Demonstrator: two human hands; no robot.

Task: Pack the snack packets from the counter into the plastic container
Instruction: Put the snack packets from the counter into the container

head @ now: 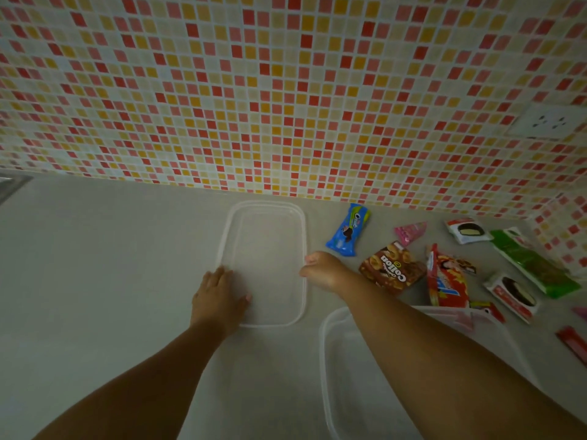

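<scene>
Left hand (219,296) is pressing flat, fingers straight, on the clear lid (265,265); right hand (320,269) is pinching its right rim. The plastic container (330,360) sits nearer, right. Snack packets (392,268) are lying right on the tabletop (95,265), probably light, crinkly, crushable; best taken by their edges.

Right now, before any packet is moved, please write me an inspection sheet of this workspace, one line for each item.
Surface: grey counter, packets lying on its right part.
Job's things: clear lid lies flat near the wall; clear container in front, partly under the right arm, contents not clear; blue packet, brown box, red packet, green packet and other packets on the counter.
Clutter: nothing seen.
Grippers: left hand rests flat on the lid's edge; right hand pinches the lid's right rim.
Cables: nothing seen.
Surroundings: tiled wall with a socket.
</scene>
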